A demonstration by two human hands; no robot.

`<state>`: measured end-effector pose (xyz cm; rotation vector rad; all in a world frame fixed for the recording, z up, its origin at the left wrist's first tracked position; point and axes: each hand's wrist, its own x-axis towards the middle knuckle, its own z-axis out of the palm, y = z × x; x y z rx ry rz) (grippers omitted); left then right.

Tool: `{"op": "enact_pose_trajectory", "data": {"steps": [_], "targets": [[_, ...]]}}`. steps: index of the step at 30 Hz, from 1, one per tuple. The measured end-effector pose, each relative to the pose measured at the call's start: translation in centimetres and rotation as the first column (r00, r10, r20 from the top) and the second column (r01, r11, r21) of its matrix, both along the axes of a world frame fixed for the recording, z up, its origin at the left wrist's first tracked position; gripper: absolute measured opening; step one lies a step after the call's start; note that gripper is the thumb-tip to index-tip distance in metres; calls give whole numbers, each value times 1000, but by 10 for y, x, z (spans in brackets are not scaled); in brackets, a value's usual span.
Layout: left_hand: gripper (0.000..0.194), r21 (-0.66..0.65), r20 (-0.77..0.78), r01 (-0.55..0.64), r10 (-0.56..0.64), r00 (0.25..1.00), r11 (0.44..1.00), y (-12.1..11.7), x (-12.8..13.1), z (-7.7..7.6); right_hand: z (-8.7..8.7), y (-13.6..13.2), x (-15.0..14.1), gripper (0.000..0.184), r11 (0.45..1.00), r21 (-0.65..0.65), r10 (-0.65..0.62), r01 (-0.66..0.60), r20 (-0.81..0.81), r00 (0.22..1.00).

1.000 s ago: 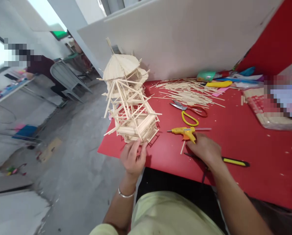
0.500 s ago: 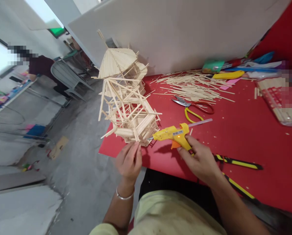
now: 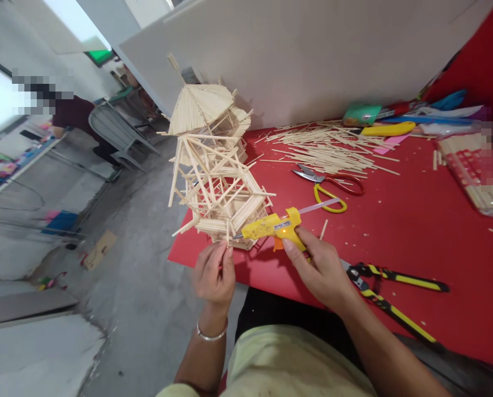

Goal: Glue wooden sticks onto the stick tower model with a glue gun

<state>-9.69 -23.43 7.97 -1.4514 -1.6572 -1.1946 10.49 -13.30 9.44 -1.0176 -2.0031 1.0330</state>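
A tall tower model of thin wooden sticks [image 3: 213, 165] stands on the left corner of a red table [image 3: 416, 231]. My left hand [image 3: 213, 273] pinches a short upright stick [image 3: 228, 242] against the model's base. My right hand [image 3: 319, 267] grips a yellow glue gun [image 3: 271, 226] by its handle. Its nozzle points left, right at that stick.
Loose sticks [image 3: 329, 146] lie in a pile at the back, with red and yellow scissors [image 3: 327, 187] in front of them. Yellow-and-black cutters [image 3: 395, 286] lie right of my hand. A white board [image 3: 304, 55] walls the back. A person sits far left by a grey chair [image 3: 114, 132].
My right hand picked the glue gun up off the table and carried it left to the model's base. My left hand went from open fingers to a pinch on a stick.
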Motion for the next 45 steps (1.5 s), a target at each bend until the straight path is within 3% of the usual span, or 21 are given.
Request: {"op": "enact_pose_trajectory", "data": {"steps": [16, 31, 45], "targets": [[18, 26, -3, -14, 14, 1000, 1000, 2, 3, 4, -2, 1, -5, 31, 1000, -13, -8, 8, 12, 1000], [31, 13, 12, 37, -37, 999, 999, 1, 5, 5, -5, 1, -5, 32, 999, -49, 15, -15, -4, 1000], [28, 6, 9, 43, -43, 999, 999, 0, 5, 5, -6, 0, -3, 30, 999, -39, 27, -28, -17, 999]]}}
